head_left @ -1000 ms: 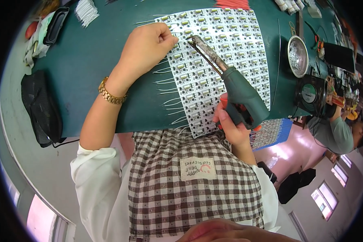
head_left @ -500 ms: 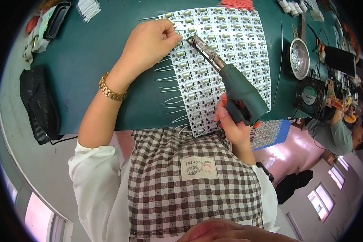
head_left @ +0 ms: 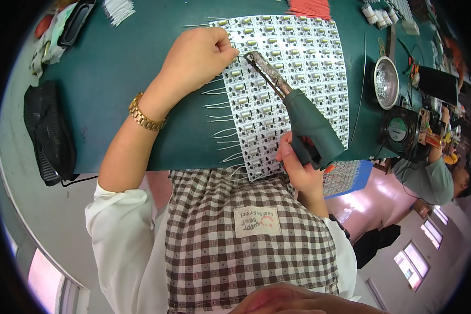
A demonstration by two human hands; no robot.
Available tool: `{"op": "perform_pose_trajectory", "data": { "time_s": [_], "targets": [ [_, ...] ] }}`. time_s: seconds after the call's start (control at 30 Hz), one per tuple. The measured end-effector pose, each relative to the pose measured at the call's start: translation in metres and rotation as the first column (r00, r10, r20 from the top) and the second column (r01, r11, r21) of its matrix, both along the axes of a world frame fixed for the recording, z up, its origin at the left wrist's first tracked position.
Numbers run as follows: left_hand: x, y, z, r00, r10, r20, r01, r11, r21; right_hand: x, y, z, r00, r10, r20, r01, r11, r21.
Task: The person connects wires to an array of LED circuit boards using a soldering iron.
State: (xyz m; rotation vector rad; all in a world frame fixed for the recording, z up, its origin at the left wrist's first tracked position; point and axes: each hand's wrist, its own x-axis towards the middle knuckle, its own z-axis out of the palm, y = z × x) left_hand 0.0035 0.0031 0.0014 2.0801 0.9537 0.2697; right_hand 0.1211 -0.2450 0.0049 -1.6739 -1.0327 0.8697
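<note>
On the dark green work mat (head_left: 115, 78), a large white panel of small circuit boards (head_left: 298, 68) lies flat, its rows of little components running away from the person, with thin bare wire leads (head_left: 220, 112) sticking out along its left edge. The left hand (head_left: 196, 57) rests on the upper left part of that panel, fingers curled together and pinched down at the board surface; whether something small sits between the fingertips cannot be told. A gold metal watch band (head_left: 145, 116) circles the left wrist. The right hand (head_left: 298, 167) is wrapped tight around the grip of a dark green pistol-shaped soldering iron (head_left: 311, 128), near the panel's lower right corner. The iron's long discoloured metal barrel slants up and left across the panel, and its tip (head_left: 248, 55) lies just beside the left fingertips, close to or touching the board.

To the right of the panel, a round shallow metal dish (head_left: 386, 82) sits on the mat, and just below it a small black fan (head_left: 400, 131). A black mesh pouch (head_left: 49, 131) lies at the mat's left end. A bundle of red wires (head_left: 310, 7) sits at the panel's far edge. A brown-and-white checked apron (head_left: 246, 230) covers the person's front below the table edge. Another person in a grey-green sleeve (head_left: 429, 178) works at the far right.
</note>
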Motion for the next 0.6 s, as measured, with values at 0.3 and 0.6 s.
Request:
{"op": "perform_pose_trajectory", "data": {
  "time_s": [0.3, 0.6],
  "targets": [
    [-0.0010, -0.0015, -0.0019, 0.999, -0.003, 0.034, 0.002, 1.000, 0.027, -0.0068, -0.0028, -0.0025, 0.996, -0.064, -0.062, 0.068, 0.995, 0.073],
    [-0.0008, -0.0006, -0.0040, 0.999, 0.003, 0.045, -0.005, 1.000, 0.025, -0.0012, -0.0015, 0.0044, 0.973, -0.071, -0.222, 0.100, 0.988, 0.120]
  ]
}}
